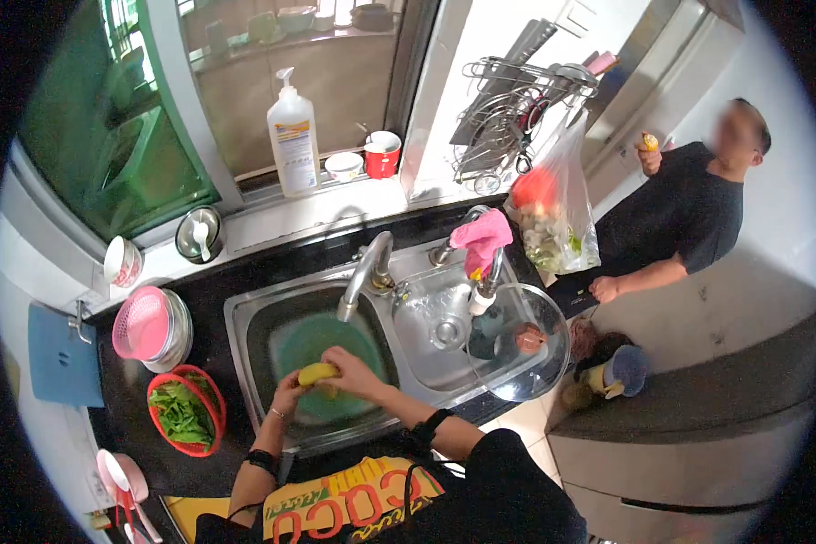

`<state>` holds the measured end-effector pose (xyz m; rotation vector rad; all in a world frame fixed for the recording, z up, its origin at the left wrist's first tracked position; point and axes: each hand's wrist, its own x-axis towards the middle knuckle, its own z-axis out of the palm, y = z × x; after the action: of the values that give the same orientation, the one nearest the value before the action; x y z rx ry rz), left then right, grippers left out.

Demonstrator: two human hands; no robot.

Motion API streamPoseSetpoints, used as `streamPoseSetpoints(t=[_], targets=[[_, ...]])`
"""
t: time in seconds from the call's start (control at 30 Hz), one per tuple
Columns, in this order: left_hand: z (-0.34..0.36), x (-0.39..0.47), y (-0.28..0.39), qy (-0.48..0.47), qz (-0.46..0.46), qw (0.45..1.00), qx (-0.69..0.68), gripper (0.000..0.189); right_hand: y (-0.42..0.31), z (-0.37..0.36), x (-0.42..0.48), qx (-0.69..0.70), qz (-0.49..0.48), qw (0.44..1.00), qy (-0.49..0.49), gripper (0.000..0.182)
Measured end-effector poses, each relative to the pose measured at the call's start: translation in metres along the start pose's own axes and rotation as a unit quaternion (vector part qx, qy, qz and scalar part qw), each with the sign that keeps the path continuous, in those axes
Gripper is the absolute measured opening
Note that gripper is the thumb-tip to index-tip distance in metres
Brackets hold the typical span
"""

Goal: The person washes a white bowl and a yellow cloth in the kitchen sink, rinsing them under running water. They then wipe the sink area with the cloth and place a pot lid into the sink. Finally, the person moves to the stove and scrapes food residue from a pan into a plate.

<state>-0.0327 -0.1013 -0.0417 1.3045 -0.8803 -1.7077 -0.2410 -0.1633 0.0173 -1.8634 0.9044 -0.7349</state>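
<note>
Over the left bowl of a steel double sink (236, 340), both my hands hold one yellow oblong thing (318, 372). It may be a fruit or a sponge; I cannot tell which. My left hand (288, 391) grips its left end, while my right hand (347, 370) has its fingers around the right end. Beneath them a green round area (306, 340) fills the bowl, perhaps a basin or water. Something yellowish shows just below the held thing, partly hidden by my hands. The curved steel faucet (368, 272) hangs over the bowl behind them.
Red baskets (221, 408) with leafy greens (182, 416) and a pink colander (136, 319) stand left. A clear lid (517, 370) overlaps the right bowl; a pink cloth (483, 234) drapes a second tap. A pump bottle (294, 143) stands behind. At right, a person (680, 197) holds corn (650, 141).
</note>
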Motion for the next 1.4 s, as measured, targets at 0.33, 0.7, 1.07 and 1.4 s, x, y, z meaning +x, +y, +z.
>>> streamPoseSetpoints(t=[0.33, 0.7, 1.07, 1.4], targets=[[0.020, 0.001, -0.007, 0.030, 0.272, 0.942, 0.193, 0.047, -0.001, 0.019, 0.002, -0.038, 0.052, 0.997, -0.033, 0.032], [-0.009, -0.009, 0.005, -0.033, 0.163, 0.862, 0.479, 0.038, -0.053, -0.017, 0.022, -0.078, 0.139, 0.987, -0.027, 0.030], [-0.018, 0.003, -0.017, 0.171, -0.051, 0.984, -0.019, 0.061, 0.081, 0.036, 0.056, -0.384, 0.067, 0.921, -0.026, 0.048], [-0.004, 0.026, -0.076, 0.114, -0.141, 0.983, 0.018, 0.077, 0.120, 0.061, 0.031, -0.467, 0.007, 0.859, -0.211, 0.068]])
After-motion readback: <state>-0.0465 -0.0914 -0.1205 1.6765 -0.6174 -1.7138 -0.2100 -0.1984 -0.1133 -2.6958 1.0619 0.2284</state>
